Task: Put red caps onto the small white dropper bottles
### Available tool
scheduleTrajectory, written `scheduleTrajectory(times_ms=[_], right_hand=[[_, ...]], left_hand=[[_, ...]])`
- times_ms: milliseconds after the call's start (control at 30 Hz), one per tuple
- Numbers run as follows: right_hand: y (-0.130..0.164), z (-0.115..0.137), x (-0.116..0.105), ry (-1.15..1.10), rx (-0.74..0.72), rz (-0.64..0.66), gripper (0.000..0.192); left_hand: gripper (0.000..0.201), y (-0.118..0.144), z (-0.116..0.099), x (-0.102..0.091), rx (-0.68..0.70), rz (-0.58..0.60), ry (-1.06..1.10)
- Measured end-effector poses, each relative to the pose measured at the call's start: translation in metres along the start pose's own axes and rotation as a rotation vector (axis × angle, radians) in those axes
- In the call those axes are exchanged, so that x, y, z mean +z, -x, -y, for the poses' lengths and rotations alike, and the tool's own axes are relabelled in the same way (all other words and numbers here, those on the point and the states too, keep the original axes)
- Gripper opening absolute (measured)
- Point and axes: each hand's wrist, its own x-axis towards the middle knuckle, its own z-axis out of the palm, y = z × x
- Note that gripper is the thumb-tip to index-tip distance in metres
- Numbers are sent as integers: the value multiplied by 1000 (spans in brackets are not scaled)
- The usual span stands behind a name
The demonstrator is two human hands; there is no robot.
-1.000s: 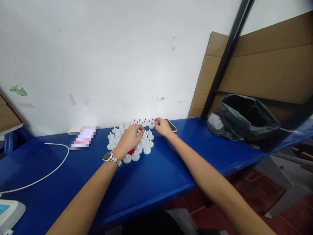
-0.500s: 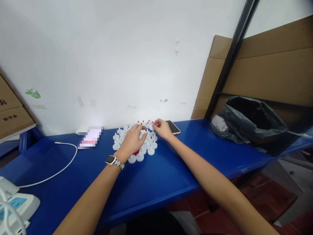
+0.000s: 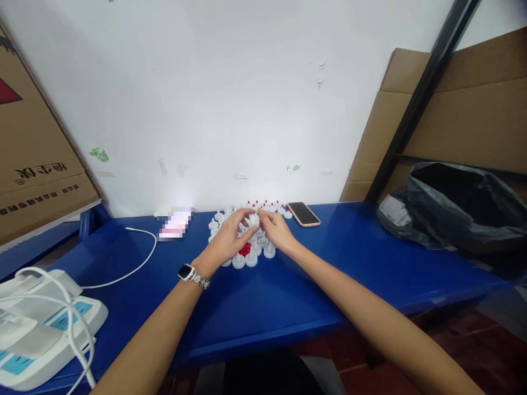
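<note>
A small white cap (image 3: 252,219) is pinched between the fingertips of the left hand (image 3: 228,239) and right hand (image 3: 277,231), directly above clustered white caps (image 3: 251,259) on the blue surface (image 3: 288,291).

You have one view only, from the camera on your head. It looks forward and down along your forearms at the blue table (image 3: 288,296), with the white wall (image 3: 230,93) close behind the table filling the upper frame. The table's near edge sits just below you.
</note>
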Motion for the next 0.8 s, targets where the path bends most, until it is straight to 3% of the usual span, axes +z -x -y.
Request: scheduleTrajectory(times_ms=[133,267,400,567,700,800], right_hand=[[3,3,5,26,9,-4,58],[9,12,12,15,-38,-53,56],[16,21,18,9,-100,-39,55],[13,20,22,-89,-73,-37,54],[2,14,12,-266,68,-41,53],[1,14,6,-101,4,-24,50]], left_hand=[[34,4,-2,-5,18,-4,10],[30,4,-3,-8,-71,-10,100],[48,2,2,-10,-172,9,261],[48,1,7,-16,-204,43,330],[35,2,14,-32,-156,-151,222],[35,3,18,-40,-127,-193,127]])
